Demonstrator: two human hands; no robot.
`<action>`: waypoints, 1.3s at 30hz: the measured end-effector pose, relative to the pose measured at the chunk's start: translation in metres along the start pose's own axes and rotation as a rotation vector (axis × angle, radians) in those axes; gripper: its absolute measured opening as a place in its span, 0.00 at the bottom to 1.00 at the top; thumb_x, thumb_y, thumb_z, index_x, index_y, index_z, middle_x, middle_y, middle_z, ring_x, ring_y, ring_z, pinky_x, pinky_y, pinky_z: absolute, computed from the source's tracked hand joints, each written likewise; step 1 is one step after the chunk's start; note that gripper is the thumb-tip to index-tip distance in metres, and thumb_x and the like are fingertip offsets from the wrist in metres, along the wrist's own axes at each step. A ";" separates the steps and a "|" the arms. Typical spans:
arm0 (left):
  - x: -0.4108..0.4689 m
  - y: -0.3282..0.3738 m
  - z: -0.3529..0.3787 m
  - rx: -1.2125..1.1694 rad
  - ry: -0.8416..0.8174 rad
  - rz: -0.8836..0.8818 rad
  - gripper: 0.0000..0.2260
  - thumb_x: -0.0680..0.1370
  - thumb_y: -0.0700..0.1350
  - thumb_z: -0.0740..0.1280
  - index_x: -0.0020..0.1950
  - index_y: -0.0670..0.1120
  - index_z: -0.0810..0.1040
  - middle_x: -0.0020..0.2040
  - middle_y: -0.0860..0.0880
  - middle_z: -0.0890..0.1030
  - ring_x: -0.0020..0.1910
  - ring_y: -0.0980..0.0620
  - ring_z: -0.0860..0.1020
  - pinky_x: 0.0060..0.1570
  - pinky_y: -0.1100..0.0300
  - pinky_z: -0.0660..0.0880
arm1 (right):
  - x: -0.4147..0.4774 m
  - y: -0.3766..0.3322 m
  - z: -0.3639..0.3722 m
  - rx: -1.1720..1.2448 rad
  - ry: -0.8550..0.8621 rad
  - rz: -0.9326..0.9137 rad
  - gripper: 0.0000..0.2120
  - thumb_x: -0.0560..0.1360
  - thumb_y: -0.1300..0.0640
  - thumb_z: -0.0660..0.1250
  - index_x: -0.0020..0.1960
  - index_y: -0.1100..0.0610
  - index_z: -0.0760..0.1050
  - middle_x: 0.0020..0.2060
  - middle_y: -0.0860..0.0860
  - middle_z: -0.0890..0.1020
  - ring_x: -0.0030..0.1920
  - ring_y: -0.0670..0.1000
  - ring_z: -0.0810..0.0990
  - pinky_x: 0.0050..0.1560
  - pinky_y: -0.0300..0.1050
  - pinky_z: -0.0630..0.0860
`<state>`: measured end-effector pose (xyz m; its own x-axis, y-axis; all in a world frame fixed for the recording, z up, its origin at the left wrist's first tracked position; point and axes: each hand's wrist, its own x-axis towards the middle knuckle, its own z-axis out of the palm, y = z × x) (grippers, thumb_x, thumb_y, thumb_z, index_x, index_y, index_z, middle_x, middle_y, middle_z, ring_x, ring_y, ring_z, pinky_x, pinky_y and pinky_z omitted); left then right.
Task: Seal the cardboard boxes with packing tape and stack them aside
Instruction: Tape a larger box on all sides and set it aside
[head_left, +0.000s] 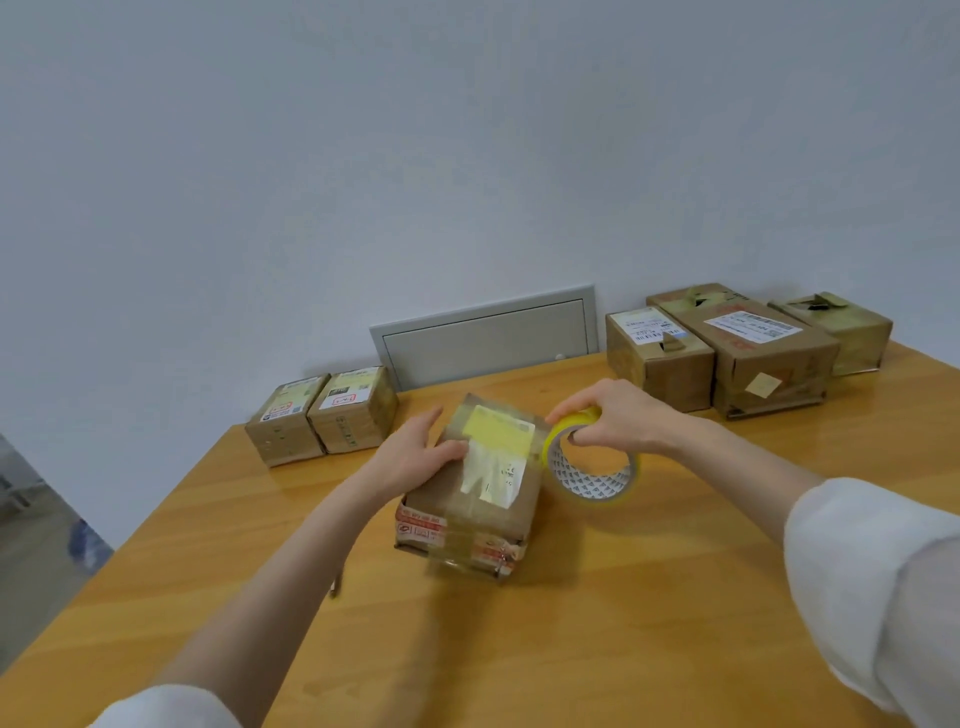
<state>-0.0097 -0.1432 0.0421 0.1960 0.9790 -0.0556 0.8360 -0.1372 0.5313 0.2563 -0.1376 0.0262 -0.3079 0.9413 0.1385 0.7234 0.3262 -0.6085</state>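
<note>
A small cardboard box (478, 499) with a yellow label and clear tape over its top sits in the middle of the wooden table (597, 623). My left hand (415, 452) presses flat on the box's left top edge, fingers spread. My right hand (618, 415) grips a roll of yellowish packing tape (592, 470) just right of the box, and a strip runs from the roll onto the box top.
Two small boxes (322, 415) stand side by side at the table's far left corner. Several larger boxes (743, 348) are grouped at the far right by the wall. A grey wall panel (485, 338) sits behind the table. The left table edge drops to the floor.
</note>
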 end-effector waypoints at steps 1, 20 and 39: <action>0.002 0.007 0.002 0.258 0.041 0.115 0.35 0.79 0.58 0.62 0.79 0.47 0.51 0.78 0.47 0.55 0.75 0.47 0.59 0.71 0.52 0.61 | 0.001 -0.001 0.001 -0.028 0.004 0.003 0.16 0.71 0.57 0.67 0.54 0.39 0.79 0.64 0.46 0.77 0.28 0.31 0.70 0.38 0.32 0.66; 0.002 0.016 0.040 0.644 -0.163 0.113 0.38 0.79 0.58 0.56 0.78 0.45 0.39 0.78 0.44 0.38 0.77 0.45 0.40 0.74 0.43 0.42 | -0.002 -0.015 0.027 0.189 0.160 0.016 0.30 0.69 0.59 0.69 0.68 0.42 0.67 0.48 0.46 0.78 0.46 0.49 0.76 0.44 0.41 0.73; 0.004 0.017 0.041 0.651 -0.150 0.057 0.34 0.80 0.59 0.55 0.78 0.53 0.38 0.79 0.42 0.40 0.77 0.42 0.42 0.74 0.41 0.45 | -0.037 0.029 0.029 0.098 -0.046 0.047 0.26 0.67 0.58 0.64 0.61 0.36 0.75 0.63 0.46 0.77 0.31 0.35 0.73 0.33 0.31 0.69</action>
<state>0.0261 -0.1482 0.0158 0.2791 0.9423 -0.1846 0.9515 -0.2973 -0.0789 0.2702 -0.1652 -0.0193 -0.3048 0.9495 0.0739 0.6745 0.2700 -0.6871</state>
